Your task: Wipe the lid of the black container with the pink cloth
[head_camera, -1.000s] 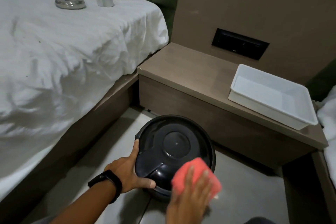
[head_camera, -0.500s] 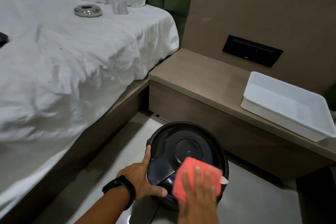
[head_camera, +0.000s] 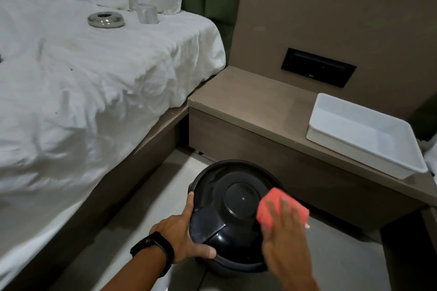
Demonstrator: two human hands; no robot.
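Note:
A round black container with a domed glossy lid (head_camera: 233,198) stands on the pale floor between the bed and a low wooden bench. My left hand (head_camera: 182,235) grips the lid's left rim, thumb along the front edge, a black band on the wrist. My right hand (head_camera: 285,240) lies flat on a folded pink cloth (head_camera: 272,211) and presses it against the right side of the lid. The cloth's near part is hidden under my fingers.
A bed with rumpled white sheets (head_camera: 82,92) fills the left; a silver ashtray (head_camera: 106,20) and a white mug (head_camera: 147,13) sit on it. A white plastic tray (head_camera: 364,134) rests on the wooden bench (head_camera: 255,101). A black wall panel (head_camera: 318,67) is behind.
The pink cloth under my right hand has slid from the lid's front to its right side. My left hand keeps its hold on the rim. The camera view has shifted slightly.

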